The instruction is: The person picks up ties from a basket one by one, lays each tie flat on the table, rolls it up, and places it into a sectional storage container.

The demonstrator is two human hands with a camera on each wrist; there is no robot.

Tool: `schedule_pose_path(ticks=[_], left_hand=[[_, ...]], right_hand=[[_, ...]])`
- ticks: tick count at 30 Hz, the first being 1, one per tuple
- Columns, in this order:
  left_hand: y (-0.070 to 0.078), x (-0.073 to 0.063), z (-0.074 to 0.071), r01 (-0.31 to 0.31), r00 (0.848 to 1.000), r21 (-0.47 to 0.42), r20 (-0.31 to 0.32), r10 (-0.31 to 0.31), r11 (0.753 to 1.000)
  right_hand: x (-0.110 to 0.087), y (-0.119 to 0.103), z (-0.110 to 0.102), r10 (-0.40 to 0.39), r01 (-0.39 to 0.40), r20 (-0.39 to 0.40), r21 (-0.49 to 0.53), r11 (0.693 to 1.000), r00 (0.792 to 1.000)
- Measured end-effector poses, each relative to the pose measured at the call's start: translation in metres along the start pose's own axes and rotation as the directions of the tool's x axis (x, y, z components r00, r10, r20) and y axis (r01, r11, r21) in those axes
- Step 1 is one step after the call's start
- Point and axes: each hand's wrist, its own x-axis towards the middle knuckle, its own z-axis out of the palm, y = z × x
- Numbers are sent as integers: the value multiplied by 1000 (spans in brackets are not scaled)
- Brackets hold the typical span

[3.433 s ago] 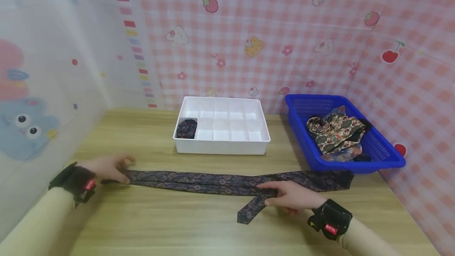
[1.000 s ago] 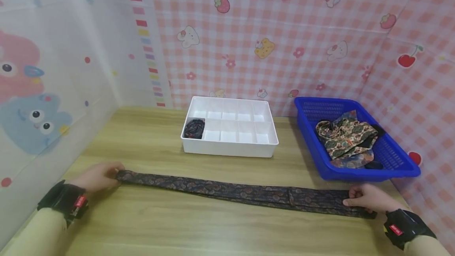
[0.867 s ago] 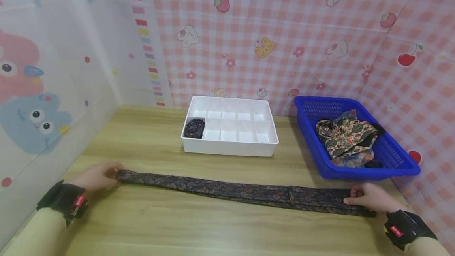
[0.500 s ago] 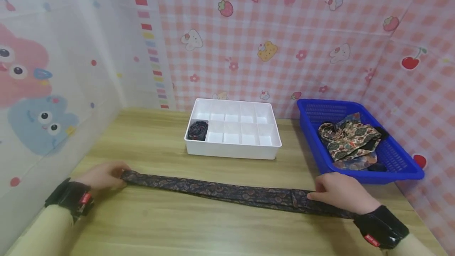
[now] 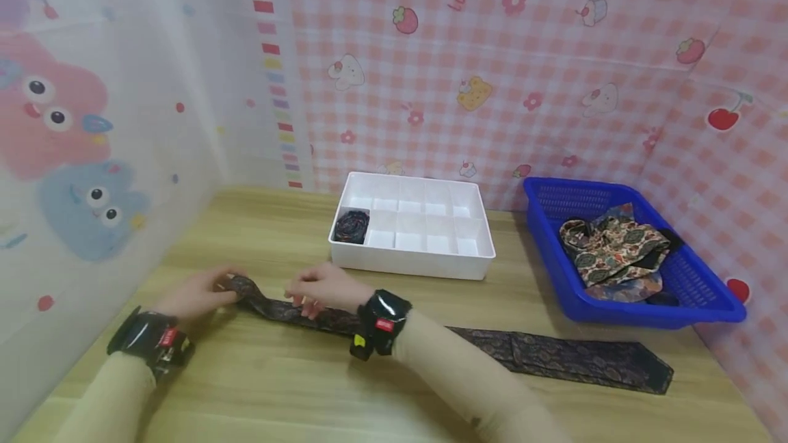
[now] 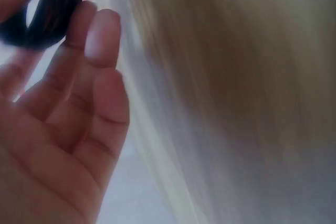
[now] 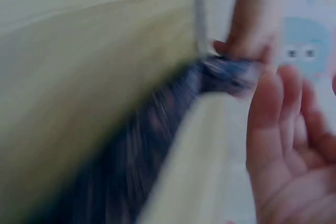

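A dark patterned necktie (image 5: 579, 357) lies stretched across the table, its wide pointed end at the right. My left hand (image 5: 200, 292) pinches its left end, which is lifted off the table. In the left wrist view a dark loop of the tie (image 6: 59, 17) shows between thumb and fingers. My right hand (image 5: 329, 287) hovers over the tie just right of the left hand, fingers loosely bent and holding nothing. The right forearm covers part of the tie's middle. In the right wrist view the tie (image 7: 142, 140) is blurred and runs up to the left hand.
Behind the tie stands a white divided box (image 5: 412, 264); a rolled dark tie (image 5: 352, 226) fills its front left compartment. A blue basket (image 5: 544, 258) at the right holds several patterned ties (image 5: 622, 248). Printed cloth (image 5: 431, 53) walls in the back and sides.
The tie has been straightened out from its earlier folded lie. My right hand has let go of the wide end and moved left to near my left hand, which now raises the left end.
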Motion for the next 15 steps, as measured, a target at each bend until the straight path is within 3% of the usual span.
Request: schedule_pose_path(ticks=[3, 6, 10, 15], left_hand=[[7, 2, 2, -41, 999, -90, -28, 39, 995], [19, 12, 9, -85, 996, -152, -20, 83, 985], [28, 15, 11, -93, 995, -150, 12, 95, 984], [27, 18, 19, -81, 995, -104, 56, 87, 991]], right_hand=[[35, 4, 30, 123, -106, -107, 154, 982, 987], [44, 7, 37, 216, -175, -207, 197, 965, 954], [47, 4, 40, 236, -195, -245, 181, 964, 940], [54, 3, 42, 242, -215, -255, 131, 968, 936]])
